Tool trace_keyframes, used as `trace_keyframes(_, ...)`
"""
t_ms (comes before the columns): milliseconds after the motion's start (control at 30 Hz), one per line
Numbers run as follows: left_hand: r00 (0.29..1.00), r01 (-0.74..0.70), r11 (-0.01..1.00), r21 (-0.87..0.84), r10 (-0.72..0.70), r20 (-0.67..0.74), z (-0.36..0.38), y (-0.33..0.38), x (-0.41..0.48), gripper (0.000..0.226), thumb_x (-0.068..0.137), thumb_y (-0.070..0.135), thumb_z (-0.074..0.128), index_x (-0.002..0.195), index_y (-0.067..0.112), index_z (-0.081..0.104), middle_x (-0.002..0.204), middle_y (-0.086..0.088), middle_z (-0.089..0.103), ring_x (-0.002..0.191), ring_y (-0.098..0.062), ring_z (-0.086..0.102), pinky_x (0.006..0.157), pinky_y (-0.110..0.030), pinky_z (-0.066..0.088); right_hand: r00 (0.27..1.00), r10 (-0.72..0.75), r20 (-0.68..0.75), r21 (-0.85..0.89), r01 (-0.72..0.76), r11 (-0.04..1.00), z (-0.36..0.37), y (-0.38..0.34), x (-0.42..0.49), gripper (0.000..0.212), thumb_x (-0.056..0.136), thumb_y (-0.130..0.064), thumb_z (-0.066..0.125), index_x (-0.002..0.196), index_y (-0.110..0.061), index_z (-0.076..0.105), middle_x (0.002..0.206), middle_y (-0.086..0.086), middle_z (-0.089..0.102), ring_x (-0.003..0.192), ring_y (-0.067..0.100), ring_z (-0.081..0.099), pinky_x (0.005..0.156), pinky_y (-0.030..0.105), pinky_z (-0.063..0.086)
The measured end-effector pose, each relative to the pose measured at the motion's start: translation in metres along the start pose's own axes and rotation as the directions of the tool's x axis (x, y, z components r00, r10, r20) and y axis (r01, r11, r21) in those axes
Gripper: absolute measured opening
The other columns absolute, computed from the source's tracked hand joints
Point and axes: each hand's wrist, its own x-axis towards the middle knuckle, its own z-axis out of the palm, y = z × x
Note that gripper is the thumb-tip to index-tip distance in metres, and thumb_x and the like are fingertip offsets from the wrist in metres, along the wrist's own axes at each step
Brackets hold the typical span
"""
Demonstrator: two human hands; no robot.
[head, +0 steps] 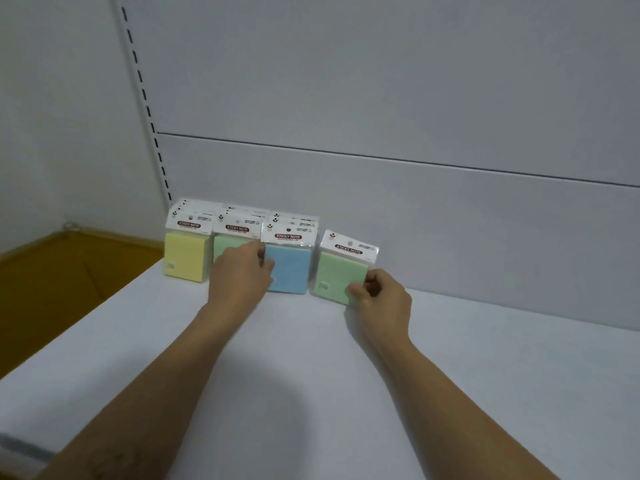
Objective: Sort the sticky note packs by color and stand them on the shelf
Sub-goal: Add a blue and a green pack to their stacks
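The right hand (381, 299) reaches in from the lower right with the forearm stretched across the shelf (485, 375); it grasps the tilted green pack (337, 277) at its lower right corner, thumb on the front face, the other fingers curled round the edge behind. This pack stands on its lower edge with its white header card uppermost and its coloured face toward the camera; it is turned slightly clockwise, so its top leans to the right and its long axis runs up and a little rightward. It sits up and to the left of the hand, near the back of the shelf, just right of the row and apart from it.

The left hand (242, 271) comes in from the lower left, wrist straight, knuckles up; its fingers are curled at the left edge of the blue pack (291, 271) with the thumb tip on the blue front face, so it appears to pinch that edge. The blue pack stands upright and square to the camera, header card on top, directly right of the hand.

The hand covers the lower part of the other green pack (225, 245), which stands upright just left of the blue one; the yellow pack (187, 254) stands upright at the left end of the row, beside it. More header cards show behind these front packs.

The back panel (381, 98) rises behind the row; a slotted upright (145, 98) runs down at the left; brown floor (52, 289) lies beyond the shelf's left edge.
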Motion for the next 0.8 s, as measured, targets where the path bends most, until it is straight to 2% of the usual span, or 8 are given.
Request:
trace_keyframes(67, 1.0, -0.009, 0.998, 0.067, 0.008, 0.008, 0.003, -0.002, 0.0, 0.016, 0.087, 0.028, 0.06, 0.088, 0.014, 0.065, 0.083, -0.009, 0.07, 0.082, -0.032, 0.063, 0.07, -0.035, 0.048, 0.999, -0.031, 0.017, -0.028, 0.031, 0.999, 0.0, -0.001, -0.001, 0.009, 0.081, -0.012, 0.068, 0.08, -0.02, 0.064, 0.074, -0.008, 0.066, 0.074, 0.014, 0.062, 0.063, 0.017, 0.043)
trace_keyframes(167, 1.0, -0.007, 0.996, 0.093, 0.007, 0.004, 0.006, -0.004, 0.002, 0.018, 0.088, 0.031, 0.059, 0.082, 0.014, 0.058, 0.078, -0.009, 0.067, 0.079, -0.033, 0.062, 0.066, -0.035, 0.045, 0.998, -0.055, 0.033, -0.045, 0.057, 0.997, 0.002, -0.003, -0.001, 0.013, 0.081, -0.012, 0.069, 0.079, -0.023, 0.063, 0.073, -0.011, 0.065, 0.073, 0.011, 0.062, 0.063, 0.016, 0.043)
trace_keyframes(267, 0.999, -0.028, 0.998, 0.055, 0.027, 0.027, 0.006, -0.003, -0.002, 0.018, 0.087, 0.034, 0.059, 0.091, 0.016, 0.058, 0.082, -0.006, 0.068, 0.082, -0.031, 0.063, 0.071, -0.037, 0.05, 0.997, -0.071, 0.042, -0.05, 0.073, 0.996, 0.004, -0.003, -0.001, 0.016, 0.08, -0.011, 0.07, 0.076, -0.025, 0.063, 0.073, -0.011, 0.066, 0.073, 0.012, 0.062, 0.063, 0.017, 0.044)
trace_keyframes(400, 0.987, -0.112, 0.991, 0.067, 0.103, 0.126, 0.005, 0.003, -0.014, 0.033, 0.083, 0.04, 0.066, 0.104, 0.017, 0.054, 0.096, -0.002, 0.063, 0.088, -0.028, 0.061, 0.076, -0.038, 0.05, 0.997, -0.074, 0.036, -0.04, 0.076, 0.996, 0.004, -0.001, 0.001, 0.014, 0.081, -0.011, 0.07, 0.079, -0.023, 0.064, 0.074, -0.01, 0.066, 0.07, 0.01, 0.061, 0.059, 0.01, 0.041)
trace_keyframes(533, 0.97, -0.154, 0.98, 0.129, 0.125, 0.209, 0.011, 0.004, -0.018, 0.037, 0.085, 0.033, 0.065, 0.115, 0.017, 0.048, 0.112, -0.004, 0.055, 0.1, -0.026, 0.054, 0.077, -0.039, 0.048, 0.996, -0.084, 0.04, -0.048, 0.086, 0.995, 0.004, 0.003, 0.004, 0.011, 0.08, -0.013, 0.072, 0.083, -0.022, 0.066, 0.075, -0.009, 0.067, 0.073, 0.013, 0.062, 0.062, 0.012, 0.041)
trace_keyframes(667, 0.974, -0.153, 0.977, 0.147, 0.124, 0.19, 0.013, 0.007, -0.017, 0.032, 0.09, 0.026, 0.06, 0.116, 0.015, 0.046, 0.111, -0.006, 0.053, 0.1, -0.026, 0.053, 0.074, -0.039, 0.047, 0.994, -0.1, 0.047, -0.051, 0.102, 0.993, 0.003, 0.003, 0.003, 0.014, 0.08, -0.012, 0.072, 0.081, -0.024, 0.064, 0.074, -0.012, 0.065, 0.071, 0.007, 0.061, 0.06, 0.007, 0.039)
trace_keyframes(800, 0.978, -0.141, 0.983, 0.116, 0.12, 0.168, 0.014, 0.007, -0.017, 0.03, 0.09, 0.023, 0.06, 0.115, 0.015, 0.047, 0.112, -0.006, 0.053, 0.101, -0.026, 0.052, 0.072, -0.038, 0.044, 0.994, -0.103, 0.048, -0.039, 0.105, 0.994, 0.002, 0.002, 0.001, 0.015, 0.08, -0.011, 0.072, 0.082, -0.024, 0.065, 0.076, -0.009, 0.067, 0.073, 0.009, 0.061, 0.062, 0.009, 0.04)
